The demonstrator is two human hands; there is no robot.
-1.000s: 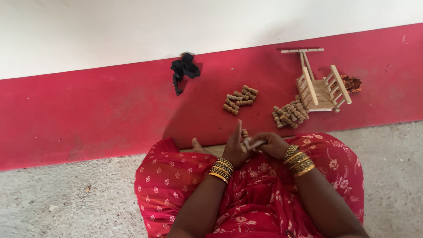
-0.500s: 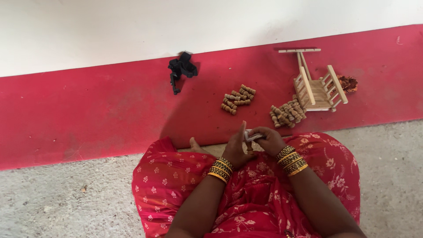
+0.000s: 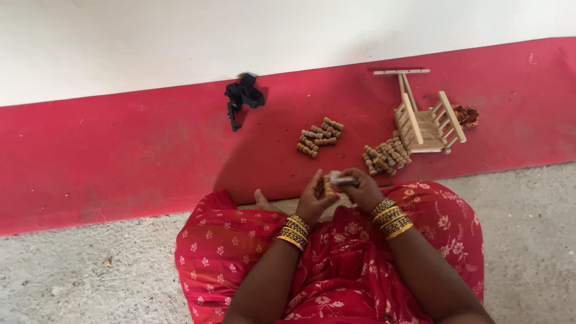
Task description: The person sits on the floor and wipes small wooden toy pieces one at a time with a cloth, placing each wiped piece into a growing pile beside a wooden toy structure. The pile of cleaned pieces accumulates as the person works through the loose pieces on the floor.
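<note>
Bottom of frame: I saw both forearms over a red floral garment (image 3: 336,264), gold bangles (image 3: 293,231) on each wrist. Just above, at centre, the left hand (image 3: 315,201) and right hand (image 3: 360,191) met, touching. Left fingers were curled round a small turned wooden peg (image 3: 327,187), held roughly upright; right thumb & forefinger pinched a small pale scrap (image 3: 342,179) against the peg's top. Both grips pressed together, not spread. Couldn't tell what the scrap was, too small and partly hidden by fingers.

My read on doing this step well: keep the peg steady in the left hand, turn it little by little, let the right hand's pinch do the rubbing w/ light even pressure. Working close over the lap seems wise, since a dropped peg would land on cloth, not roll off.

Further up, on the red strip (image 3: 120,156): a pile of like pegs (image 3: 387,157) right of centre, a smaller pile (image 3: 320,137) to its left, well apart from the hands. Beyond, upper right, a small wooden slatted frame (image 3: 427,123) w/ a brownish clump (image 3: 465,115) beside it. Upper centre-left, a black object (image 3: 241,97) near the white wall (image 3: 180,42).
</note>
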